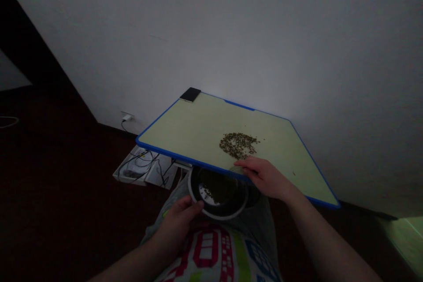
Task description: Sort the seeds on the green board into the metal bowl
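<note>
My left hand [181, 216] grips the rim of a metal bowl [228, 217], its thumb over the near left edge. The bowl sits at my lap, partly under the table's front edge, and holds a heap of small dark grains [218, 187]. On the pale table top lies a loose ring-shaped spread of small brown grains [238, 143]. My right hand [261, 174] is at the table's front edge just below that spread, fingers bent together and pointing left. Whether anything is pinched in its fingers is too dark to make out.
The pale table [185, 125] has a blue rim and stands against a white wall [231, 44]. A dark phone [191, 94] lies at its far left corner. Below on the floor is a white box [132, 169] with black cables. A charger [127, 118] is plugged into the wall.
</note>
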Motion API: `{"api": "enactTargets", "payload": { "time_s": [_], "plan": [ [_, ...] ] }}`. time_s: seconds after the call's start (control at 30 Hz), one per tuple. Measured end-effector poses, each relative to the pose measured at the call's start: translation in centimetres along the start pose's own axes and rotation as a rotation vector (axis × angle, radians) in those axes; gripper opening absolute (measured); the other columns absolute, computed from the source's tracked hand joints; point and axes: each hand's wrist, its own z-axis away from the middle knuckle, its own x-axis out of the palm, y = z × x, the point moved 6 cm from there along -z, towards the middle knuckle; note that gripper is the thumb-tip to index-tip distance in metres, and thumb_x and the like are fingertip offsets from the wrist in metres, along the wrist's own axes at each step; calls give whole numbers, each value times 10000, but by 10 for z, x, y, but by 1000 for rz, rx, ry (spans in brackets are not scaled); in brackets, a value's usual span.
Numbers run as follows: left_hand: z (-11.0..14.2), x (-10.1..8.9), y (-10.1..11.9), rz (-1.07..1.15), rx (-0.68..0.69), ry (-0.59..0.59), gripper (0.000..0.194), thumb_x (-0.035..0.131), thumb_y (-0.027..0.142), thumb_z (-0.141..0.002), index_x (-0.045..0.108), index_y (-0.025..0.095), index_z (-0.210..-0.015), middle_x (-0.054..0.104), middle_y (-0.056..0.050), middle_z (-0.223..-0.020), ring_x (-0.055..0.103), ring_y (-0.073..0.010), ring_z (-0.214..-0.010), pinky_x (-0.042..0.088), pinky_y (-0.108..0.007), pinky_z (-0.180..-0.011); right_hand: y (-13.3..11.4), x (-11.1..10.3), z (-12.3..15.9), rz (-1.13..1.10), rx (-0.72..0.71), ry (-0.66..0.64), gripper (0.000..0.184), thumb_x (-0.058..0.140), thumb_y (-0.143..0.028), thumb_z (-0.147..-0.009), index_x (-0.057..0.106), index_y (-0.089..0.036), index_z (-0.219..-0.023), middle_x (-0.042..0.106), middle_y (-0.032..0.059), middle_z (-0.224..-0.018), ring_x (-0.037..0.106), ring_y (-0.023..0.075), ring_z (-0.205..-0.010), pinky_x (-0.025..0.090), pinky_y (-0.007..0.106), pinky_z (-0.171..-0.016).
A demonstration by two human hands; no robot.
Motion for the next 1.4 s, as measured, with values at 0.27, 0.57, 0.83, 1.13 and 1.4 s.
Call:
{"api": "enactTargets", "payload": {
  "time_s": [0.27,0.57,0.83,1.13,1.4],
  "plan": [
    [-3,-1,-3,1,-8,-27,321,827,323,-611,710,160,-862,793,-88,-863,745,-254,-751,588,-328,-667,53,-35,36,67,181,177,348,447,-262,-926,671,-197,-1185,710,85,-1120,657,210,-1010,512,354,-889],
    [-2,2,1,-8,-26,-8,324,865,326,-539,710,163,-773,792,-79,-830,743,-279,-779,591,-339,-673,59,-43,43,151,201,244,357,430,-186,-909,671,-169,-1172,707,99,-1080,651,205,-971,512,345,-865],
    [-1,-1,0,-15,-31,4,311,848,328,-568,723,157,-796,788,-83,-815,739,-273,-753,578,-332,-663,27,-27,21,299,136,182,445,407,-67,-864,638,-153,-1235,681,106,-971,619,210,-914,499,343,-844],
    [-1,1,1,-25,-35,-12,282,840,315,-585,717,164,-789,784,-74,-779,731,-249,-696,562,-322,-646,48,-37,23,333,242,221,429,403,-102,-873,637,-148,-1229,686,112,-1001,633,212,-914,504,342,-842],
    [0,3,2,-16,-36,-19,309,842,327,-579,725,166,-815,790,-77,-809,740,-264,-744,574,-325,-659,79,-53,46,255,310,306,382,417,-200,-891,671,-152,-1173,699,114,-1133,645,227,-1035,492,381,-933]
  ]
}}
